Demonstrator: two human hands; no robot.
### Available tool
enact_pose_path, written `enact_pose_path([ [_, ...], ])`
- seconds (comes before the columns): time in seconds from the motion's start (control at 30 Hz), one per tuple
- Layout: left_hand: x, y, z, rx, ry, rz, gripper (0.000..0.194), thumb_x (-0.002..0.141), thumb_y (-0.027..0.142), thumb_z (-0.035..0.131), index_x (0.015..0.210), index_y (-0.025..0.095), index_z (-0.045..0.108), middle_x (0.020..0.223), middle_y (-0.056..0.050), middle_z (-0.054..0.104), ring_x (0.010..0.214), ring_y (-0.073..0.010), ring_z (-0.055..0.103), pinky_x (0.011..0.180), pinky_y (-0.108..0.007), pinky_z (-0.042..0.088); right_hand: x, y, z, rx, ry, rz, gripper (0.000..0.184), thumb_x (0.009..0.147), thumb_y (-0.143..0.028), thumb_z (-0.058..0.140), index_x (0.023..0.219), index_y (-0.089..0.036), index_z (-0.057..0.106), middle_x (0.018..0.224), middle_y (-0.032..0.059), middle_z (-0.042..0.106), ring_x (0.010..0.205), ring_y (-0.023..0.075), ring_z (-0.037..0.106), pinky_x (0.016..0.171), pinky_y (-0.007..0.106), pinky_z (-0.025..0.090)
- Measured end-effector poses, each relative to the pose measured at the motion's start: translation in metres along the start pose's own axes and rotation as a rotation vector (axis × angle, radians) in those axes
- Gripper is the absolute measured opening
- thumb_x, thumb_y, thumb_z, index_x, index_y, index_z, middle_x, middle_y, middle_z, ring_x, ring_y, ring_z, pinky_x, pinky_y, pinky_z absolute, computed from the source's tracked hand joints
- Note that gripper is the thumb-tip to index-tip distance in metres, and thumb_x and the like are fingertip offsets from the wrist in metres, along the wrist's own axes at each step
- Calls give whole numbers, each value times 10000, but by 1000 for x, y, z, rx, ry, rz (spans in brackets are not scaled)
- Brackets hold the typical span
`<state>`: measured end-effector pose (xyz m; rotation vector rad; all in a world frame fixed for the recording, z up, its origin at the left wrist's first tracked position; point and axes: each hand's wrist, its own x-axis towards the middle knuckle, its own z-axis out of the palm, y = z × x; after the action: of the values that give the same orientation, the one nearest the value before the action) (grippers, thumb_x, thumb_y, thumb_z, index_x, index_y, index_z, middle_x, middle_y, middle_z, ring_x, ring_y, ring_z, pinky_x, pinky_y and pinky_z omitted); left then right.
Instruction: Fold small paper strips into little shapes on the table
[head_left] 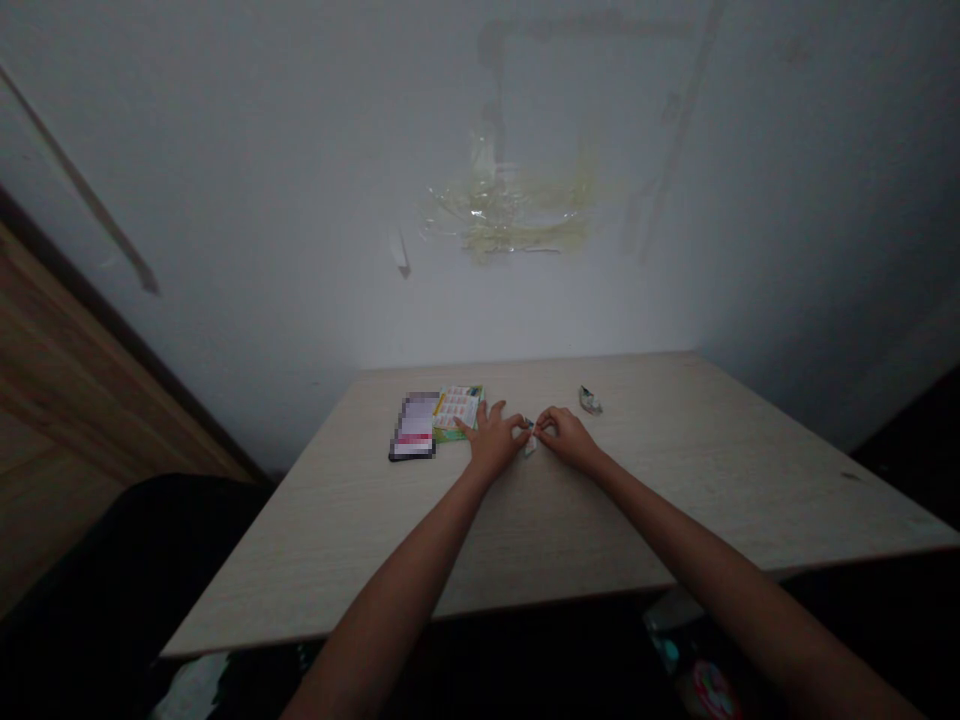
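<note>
Over the middle of the table, my left hand [495, 440] and my right hand [568, 438] meet at a small folded piece of paper [530, 446]. Thumb and forefinger of each hand pinch it, the left from its left side and the right from its right side. The other left fingers are spread, reaching to the right edge of a green and yellow printed sheet or booklet [456, 408]. Fingertips hide much of the small paper, so its exact shape cannot be made out.
Left of the printed sheet lies a phone-like device [415, 425] with a blurred-out screen. A second small folded paper [590, 401] rests beyond my right hand. The pale wooden table [360, 540] meets a wall [525, 310] with old tape [517, 215] on it.
</note>
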<state>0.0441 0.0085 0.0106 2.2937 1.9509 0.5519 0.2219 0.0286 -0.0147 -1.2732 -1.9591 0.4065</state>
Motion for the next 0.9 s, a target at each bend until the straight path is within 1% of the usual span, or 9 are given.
enact_pose_path([
  [0.2,-1,-1,3,3,25,23,290,878,568,546,1086,432,695,1518,15,418,1465,-365,173,1067,-784,38,0,-1,-1,-3,-8,3,75,794,-204,673,855,-199,628,870,44,687,895,203,610,831,329,451],
  [0.4,-9,3,-4,46,50,7,319,889,568,523,1133,439,682,1501,8,437,1467,-359,153,1090,-763,14,-2,-4,-2,5,-28,-56,59,817,-201,653,871,-208,629,878,32,689,902,199,604,837,324,448],
  [0.47,-11,2,-9,63,55,-15,376,877,583,529,1201,434,650,1512,-15,422,1464,-371,151,1092,-762,25,-4,-7,-3,19,-41,-85,58,815,-202,662,863,-214,632,885,26,692,907,197,605,851,325,444],
  [0.57,-13,-4,-15,77,52,-67,538,839,620,554,1334,410,560,1529,-68,396,1458,-400,158,1089,-762,62,-5,-13,-2,44,-57,-118,65,809,-203,677,859,-220,639,902,19,697,926,197,606,873,329,438],
  [0.73,-11,-17,-23,113,12,-166,782,747,777,519,1413,369,487,1582,-121,312,1455,-448,155,1074,-764,99,-6,-20,0,54,-82,-123,79,801,-204,691,859,-222,641,928,20,697,952,204,600,885,341,434],
  [0.8,-10,-20,-23,115,5,-191,836,726,811,495,1434,367,459,1597,-127,284,1451,-463,158,1062,-769,120,-6,-20,0,57,-85,-113,95,795,-200,698,868,-223,642,935,19,696,965,208,597,886,342,433],
  [0.9,-9,-22,-24,117,3,-209,863,717,827,472,1445,364,445,1606,-133,263,1443,-472,179,1045,-780,144,-6,-21,-1,57,-81,-104,103,793,-196,702,877,-221,649,936,19,698,971,211,593,884,343,432],
])
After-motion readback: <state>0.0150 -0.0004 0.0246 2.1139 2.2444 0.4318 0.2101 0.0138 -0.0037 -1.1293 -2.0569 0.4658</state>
